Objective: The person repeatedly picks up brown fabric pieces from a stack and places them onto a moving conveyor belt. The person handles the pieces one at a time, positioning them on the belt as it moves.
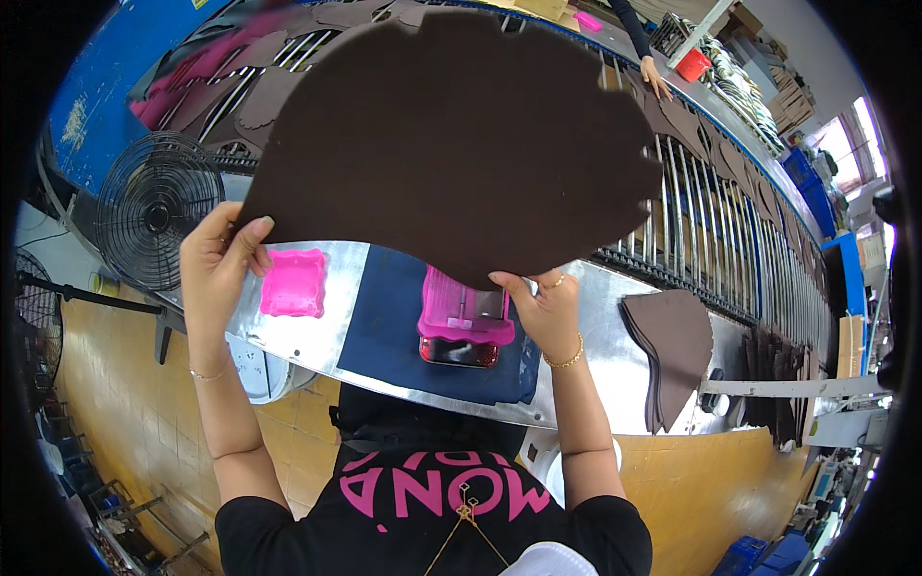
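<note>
A large dark brown sheet, leather-like, with one smooth edge and small notches along its right edge, is held up over the table. My left hand pinches its lower left corner between thumb and fingers. With thumb on top, my right hand grips the bottom edge. Below the sheet, a pink basket holds a metal piece I cannot make out and stands on a dark blue mat. A shallow pink tray lies near my left hand. Right of my right hand rests a stack of brown cut pieces.
A conveyor of metal rods carrying more brown pieces runs behind the table. A co-worker's hand reaches over its far side. At the left stands a black fan; a red box sits at the far right.
</note>
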A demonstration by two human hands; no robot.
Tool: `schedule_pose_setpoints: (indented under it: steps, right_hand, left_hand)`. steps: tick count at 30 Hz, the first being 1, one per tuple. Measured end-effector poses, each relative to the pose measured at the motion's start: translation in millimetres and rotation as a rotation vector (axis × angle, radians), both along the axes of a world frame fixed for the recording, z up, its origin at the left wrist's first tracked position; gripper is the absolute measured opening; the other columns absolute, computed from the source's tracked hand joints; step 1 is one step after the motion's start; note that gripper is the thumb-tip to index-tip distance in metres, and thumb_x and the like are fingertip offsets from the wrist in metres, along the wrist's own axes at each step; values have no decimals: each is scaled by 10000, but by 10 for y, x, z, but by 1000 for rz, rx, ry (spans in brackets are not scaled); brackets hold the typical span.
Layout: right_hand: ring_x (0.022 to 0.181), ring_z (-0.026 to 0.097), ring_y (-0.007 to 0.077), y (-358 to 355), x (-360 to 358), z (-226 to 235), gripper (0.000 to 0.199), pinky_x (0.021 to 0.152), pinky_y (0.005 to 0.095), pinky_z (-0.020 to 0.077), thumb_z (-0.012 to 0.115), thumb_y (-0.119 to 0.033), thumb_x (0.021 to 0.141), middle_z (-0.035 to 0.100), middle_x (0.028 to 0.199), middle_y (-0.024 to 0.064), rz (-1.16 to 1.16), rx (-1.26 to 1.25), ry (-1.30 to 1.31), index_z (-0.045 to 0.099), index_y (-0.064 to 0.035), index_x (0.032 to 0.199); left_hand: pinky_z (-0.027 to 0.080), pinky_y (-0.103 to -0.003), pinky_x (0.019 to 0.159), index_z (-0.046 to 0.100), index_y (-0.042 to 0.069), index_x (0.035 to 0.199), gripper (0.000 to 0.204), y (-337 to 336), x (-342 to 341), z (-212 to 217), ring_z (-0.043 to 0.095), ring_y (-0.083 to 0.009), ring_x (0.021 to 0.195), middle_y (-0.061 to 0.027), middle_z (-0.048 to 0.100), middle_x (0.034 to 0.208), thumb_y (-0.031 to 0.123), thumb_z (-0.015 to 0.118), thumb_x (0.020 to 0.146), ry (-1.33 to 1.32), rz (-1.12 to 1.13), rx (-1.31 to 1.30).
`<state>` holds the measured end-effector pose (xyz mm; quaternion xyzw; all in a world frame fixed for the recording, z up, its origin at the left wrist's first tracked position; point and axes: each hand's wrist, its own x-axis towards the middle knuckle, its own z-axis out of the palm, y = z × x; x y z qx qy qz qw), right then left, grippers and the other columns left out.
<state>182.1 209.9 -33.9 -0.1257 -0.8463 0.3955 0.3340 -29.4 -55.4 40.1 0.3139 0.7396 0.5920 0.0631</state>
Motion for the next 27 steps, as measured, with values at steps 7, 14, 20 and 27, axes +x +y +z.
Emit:
schedule_pose_setpoints:
  steps: [7,14,20,27]
  right_hand:
    - [737,584,235,294,602,-324,155,671,336,471,753,-69,730,664,725,75,-176,234,-72,708,-74,879]
    - [719,643,210,385,1607,-612,159,693,292,480,732,8,753,694,774,106,-455,-37,-182,681,5,903]
    - [733,532,38,501,2308,-111,166,668,201,423,685,-19,840,667,778,32,-604,-278,56,633,33,989]
    - [700,487,61,731,2104,432,144,701,183,406,691,-38,840,586,801,-7,-737,-62,262,597,-12,947]
  left_hand:
    - [442,-242,480,606,-73,879,56,436,212,-341,568,-104,529,-65,558,681,-22,594,857,-2,-192,-168]
    - [466,-330,550,623,-34,833,84,1174,533,-465,597,-234,631,-103,546,730,16,666,781,542,-469,-203]
    - [440,-365,742,657,44,753,81,1683,872,-474,526,-271,883,-76,526,890,91,718,731,686,-726,-194]
    - [398,-391,838,670,68,754,32,2615,749,325,491,-284,973,-90,518,984,60,675,724,907,-532,217]
